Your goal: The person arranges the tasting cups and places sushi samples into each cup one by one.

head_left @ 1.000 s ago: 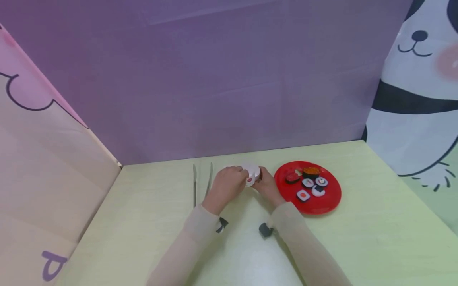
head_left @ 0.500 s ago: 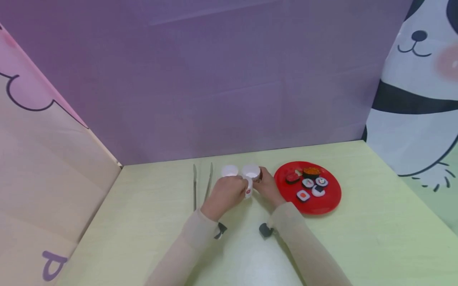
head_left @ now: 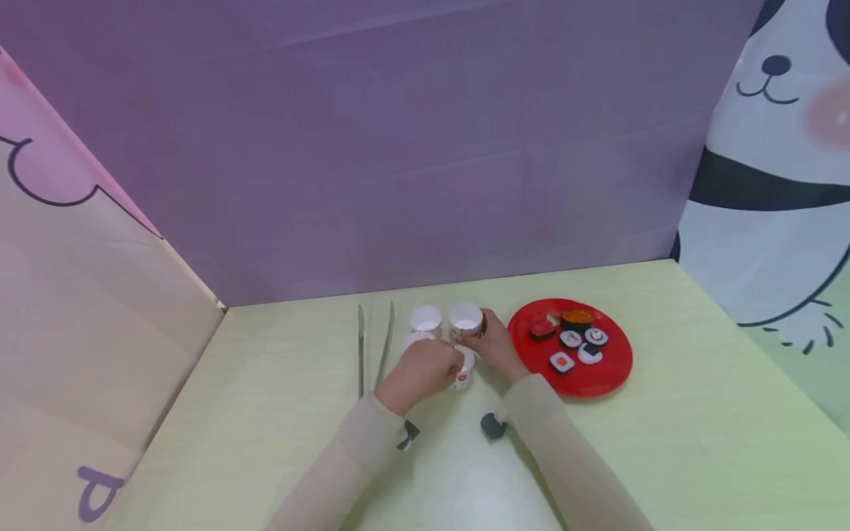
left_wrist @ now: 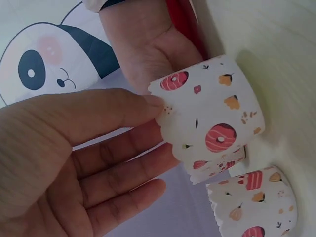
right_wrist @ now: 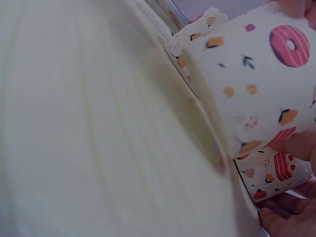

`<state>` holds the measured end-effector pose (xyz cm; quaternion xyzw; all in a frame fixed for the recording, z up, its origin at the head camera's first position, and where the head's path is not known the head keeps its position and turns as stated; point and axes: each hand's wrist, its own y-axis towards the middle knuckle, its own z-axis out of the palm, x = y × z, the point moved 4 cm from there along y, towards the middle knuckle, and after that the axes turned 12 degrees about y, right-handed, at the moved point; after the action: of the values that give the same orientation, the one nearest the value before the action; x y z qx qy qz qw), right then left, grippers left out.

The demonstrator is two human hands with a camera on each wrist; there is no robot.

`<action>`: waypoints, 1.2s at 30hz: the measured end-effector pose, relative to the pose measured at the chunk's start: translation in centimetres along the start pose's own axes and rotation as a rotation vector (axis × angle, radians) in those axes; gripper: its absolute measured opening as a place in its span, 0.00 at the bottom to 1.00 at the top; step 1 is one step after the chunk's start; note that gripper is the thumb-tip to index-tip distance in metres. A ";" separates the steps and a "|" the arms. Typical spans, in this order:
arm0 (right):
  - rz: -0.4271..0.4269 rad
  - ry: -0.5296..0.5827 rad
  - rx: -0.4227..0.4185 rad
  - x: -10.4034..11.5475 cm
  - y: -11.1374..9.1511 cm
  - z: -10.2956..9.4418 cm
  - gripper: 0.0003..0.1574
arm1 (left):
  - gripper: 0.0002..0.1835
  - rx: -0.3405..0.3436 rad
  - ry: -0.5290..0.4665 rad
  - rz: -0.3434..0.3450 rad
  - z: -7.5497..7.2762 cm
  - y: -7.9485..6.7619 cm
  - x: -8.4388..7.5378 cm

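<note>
My left hand pinches a white paper baking cup by its scalloped rim, thumb outside; doughnuts and flowers are printed on it. In the head view this cup stands nearly upright, nearest to me of the group. Just behind it, my right hand holds a second baking cup by its side, mouth up. To the left are two more, a back cup and a front cup partly covered by my left hand. The right wrist view shows the pinched cup large, before the one my right hand holds.
A red plate with several toy sushi pieces lies right of my right hand. Two slim metal utensils with knife-like tips, one at left and one nearer the cups, lie on the pale table. A purple cloth hangs behind.
My left hand has drawn its cup toward me, away from the cup in my right hand, and turned it from tilted to nearly upright. The right hand has barely moved.
</note>
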<state>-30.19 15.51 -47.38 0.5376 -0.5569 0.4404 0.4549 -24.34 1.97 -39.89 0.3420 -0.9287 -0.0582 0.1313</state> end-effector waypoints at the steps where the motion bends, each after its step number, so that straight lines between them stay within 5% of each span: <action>1: -0.001 0.000 0.002 0.1 0.0 0.0 0.40 | 0.10 0.002 -0.009 0.005 0.1 0.0 0.0; 11: 0.001 0.009 0.008 -0.1 0.2 -0.1 0.40 | 0.11 0.000 -0.029 0.083 0.8 0.0 -0.3; 21: -0.008 -0.001 0.020 0.2 0.0 0.0 0.40 | 0.03 0.020 -0.072 0.072 0.4 0.0 0.0; 33: -0.002 0.038 0.037 -0.1 0.0 0.0 0.41 | 0.02 -0.064 -0.064 -0.184 0.3 2.5 2.4; 36: -0.005 0.043 0.031 -0.1 0.0 0.0 0.40 | 0.03 -0.040 -0.048 -0.215 0.2 3.2 2.7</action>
<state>-30.22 15.50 -47.53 0.5363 -0.5387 0.4595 0.4595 -28.36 2.62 -38.92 0.4355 -0.8881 -0.0989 0.1086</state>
